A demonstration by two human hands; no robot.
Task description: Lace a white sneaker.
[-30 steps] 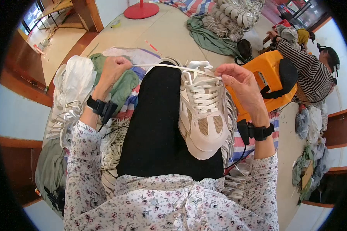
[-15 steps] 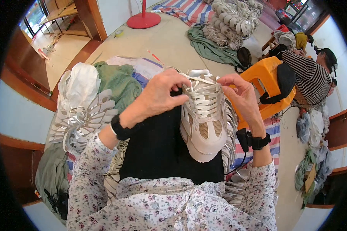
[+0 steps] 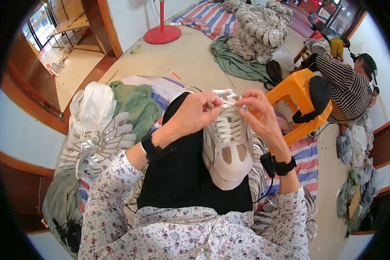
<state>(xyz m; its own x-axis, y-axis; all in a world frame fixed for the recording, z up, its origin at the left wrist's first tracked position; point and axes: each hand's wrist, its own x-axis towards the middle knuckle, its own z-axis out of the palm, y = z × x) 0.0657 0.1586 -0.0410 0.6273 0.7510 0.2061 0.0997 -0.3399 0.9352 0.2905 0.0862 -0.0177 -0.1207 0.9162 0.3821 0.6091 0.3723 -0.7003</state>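
Soft, even daylight fills the room, brightest on the pale floor near the glazed doorway at upper left; shadows are faint. The centre is sharp; the fisheye bends straight edges toward the rim, where a black vignette rings the view

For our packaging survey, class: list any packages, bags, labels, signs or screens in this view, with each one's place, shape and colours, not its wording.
White plastic bag: left of the lap, crumpled, over grey shoe soles.
Clear plastic bags: on the floor at right, small and bulging.
Cardboard piece: lower right among the cloth, brown, flat.
No signs or screens in view.
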